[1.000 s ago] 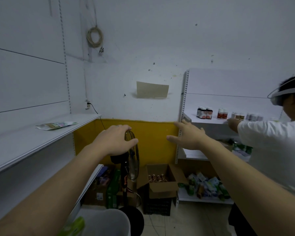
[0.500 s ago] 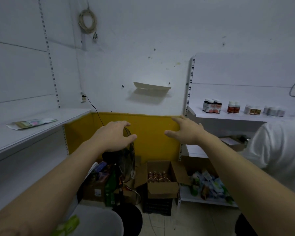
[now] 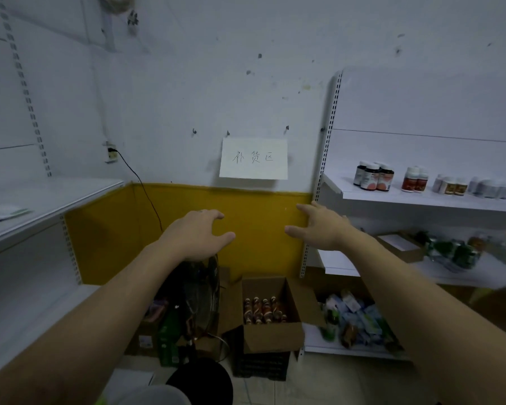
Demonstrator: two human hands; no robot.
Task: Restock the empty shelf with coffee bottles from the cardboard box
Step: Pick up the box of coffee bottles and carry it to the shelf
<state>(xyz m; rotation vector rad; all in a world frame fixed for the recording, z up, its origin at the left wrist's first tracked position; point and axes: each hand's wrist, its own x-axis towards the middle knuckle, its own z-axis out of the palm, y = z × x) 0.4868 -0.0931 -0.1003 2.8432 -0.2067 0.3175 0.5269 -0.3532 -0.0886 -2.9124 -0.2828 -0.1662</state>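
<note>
An open cardboard box (image 3: pixel 270 336) stands on a black crate on the floor against the yellow wall. Inside it stand several coffee bottles (image 3: pixel 262 311) with brown and white labels. Both arms reach forward, well above the box. My left hand (image 3: pixel 197 235) hovers palm down over a floor fan, fingers spread, holding nothing. My right hand (image 3: pixel 322 228) is level with it to the right, also open with nothing in it. A white shelf (image 3: pixel 41 200) on the left wall carries only a flat packet near its left end.
A black floor fan (image 3: pixel 200 290) stands left of the box, with more cartons beside it. The right shelving unit (image 3: pixel 421 197) holds small jars, and packets fill its lower levels. A paper sign (image 3: pixel 253 158) hangs on the wall. A cord runs from a wall socket.
The view has tilted down and moved nearer the box. The person in the white shirt at right has left the frame. The wall sign has flipped down flat, showing its writing. Both hands stay open.
</note>
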